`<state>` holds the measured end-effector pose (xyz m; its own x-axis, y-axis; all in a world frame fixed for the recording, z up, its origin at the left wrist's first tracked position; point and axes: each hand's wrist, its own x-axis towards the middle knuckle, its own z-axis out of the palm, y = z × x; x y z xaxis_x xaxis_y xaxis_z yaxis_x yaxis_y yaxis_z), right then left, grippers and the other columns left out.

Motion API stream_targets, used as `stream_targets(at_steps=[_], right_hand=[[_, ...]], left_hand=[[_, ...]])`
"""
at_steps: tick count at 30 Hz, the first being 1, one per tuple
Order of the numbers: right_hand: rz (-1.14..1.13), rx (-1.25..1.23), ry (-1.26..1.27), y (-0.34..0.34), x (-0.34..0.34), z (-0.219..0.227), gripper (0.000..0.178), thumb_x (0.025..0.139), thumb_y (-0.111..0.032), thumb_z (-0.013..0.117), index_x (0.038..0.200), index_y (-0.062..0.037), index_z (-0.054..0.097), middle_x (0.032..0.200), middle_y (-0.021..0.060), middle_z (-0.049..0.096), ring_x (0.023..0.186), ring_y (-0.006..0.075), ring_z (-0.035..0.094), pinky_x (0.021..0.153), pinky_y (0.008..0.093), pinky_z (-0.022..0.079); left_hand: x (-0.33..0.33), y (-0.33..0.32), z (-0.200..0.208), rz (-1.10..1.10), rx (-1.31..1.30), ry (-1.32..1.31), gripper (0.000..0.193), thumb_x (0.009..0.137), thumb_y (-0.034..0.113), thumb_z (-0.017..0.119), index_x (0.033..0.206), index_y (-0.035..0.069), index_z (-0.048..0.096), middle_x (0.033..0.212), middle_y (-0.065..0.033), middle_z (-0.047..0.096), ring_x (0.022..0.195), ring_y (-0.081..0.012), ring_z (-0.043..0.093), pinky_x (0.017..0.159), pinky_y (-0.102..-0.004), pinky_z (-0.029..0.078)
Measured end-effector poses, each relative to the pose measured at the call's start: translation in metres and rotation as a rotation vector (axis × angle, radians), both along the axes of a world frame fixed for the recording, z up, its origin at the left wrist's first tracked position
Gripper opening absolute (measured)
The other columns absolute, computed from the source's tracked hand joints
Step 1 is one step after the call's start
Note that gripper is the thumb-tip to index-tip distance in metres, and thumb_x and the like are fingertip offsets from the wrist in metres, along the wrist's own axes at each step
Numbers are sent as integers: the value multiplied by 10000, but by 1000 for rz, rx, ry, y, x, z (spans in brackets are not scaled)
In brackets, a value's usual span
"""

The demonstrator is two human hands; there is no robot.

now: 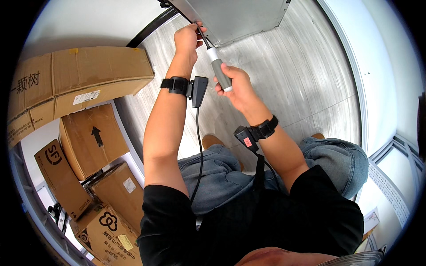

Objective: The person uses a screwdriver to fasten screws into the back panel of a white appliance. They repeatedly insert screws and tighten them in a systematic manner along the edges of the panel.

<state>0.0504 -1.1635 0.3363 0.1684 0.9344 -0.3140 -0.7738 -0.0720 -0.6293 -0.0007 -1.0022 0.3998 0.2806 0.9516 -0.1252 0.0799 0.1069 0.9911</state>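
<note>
My right hand (pixel 237 84) is wrapped round the grey-and-white handle of a screwdriver (pixel 218 71). Its dark shaft slants up and to the left, and the tip meets the edge of a grey metal cabinet (pixel 242 20) at the top of the view. Beside that tip, my left hand (pixel 187 39) is closed, its fingertips bent in against the cabinet's edge around the end of the shaft. Whatever those fingers pinch is too small or hidden to make out.
Cardboard boxes are stacked on the left, among them a long carton (pixel 102 66) and a box with a black arrow (pixel 94 137). Under the cabinet lies a grey wood-look floor (pixel 293 84). A cable (pixel 198 146) hangs from the device strapped on my left wrist.
</note>
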Motion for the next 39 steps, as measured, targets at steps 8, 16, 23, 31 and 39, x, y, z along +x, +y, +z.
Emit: stream_targets(at_steps=[8,16,23,31,39], right_hand=[[-59,-76,-169,-2,-4,8,314,891,-333,569,968,-35,511,796,68,558,571,121,501,526,272,410],[-203,-31,-563,2,-16,2,342,867,-272,597,964,38,488,818,92,551,555,153,548,469,262,433],[-437,-12,-979,5,-22,-7,377,827,-259,640,1014,26,479,829,154,590,616,210,607,541,311,481],[-213,-85,-776,-4,-11,8,455,793,-253,662,1072,36,448,845,165,580,783,290,606,686,376,474],[-27,33,-310,-3,-9,2,370,871,-254,608,1086,-15,424,894,93,525,535,107,516,430,225,371]], left_hand=[[3,1,-4,-7,48,26,236,901,175,433,963,81,640,834,-20,661,714,-112,565,652,-277,402],[0,0,-2,6,63,63,229,888,170,441,963,78,636,837,-31,662,707,-119,570,638,-276,405],[0,2,-5,8,97,14,218,860,122,452,937,21,629,780,-67,652,630,-137,571,554,-274,413],[-6,-2,-3,-12,56,55,224,889,166,444,962,79,638,827,-20,658,685,-110,556,634,-270,395],[-9,-2,-1,-29,54,57,228,896,168,440,979,80,633,827,-13,657,682,-98,549,631,-263,396]])
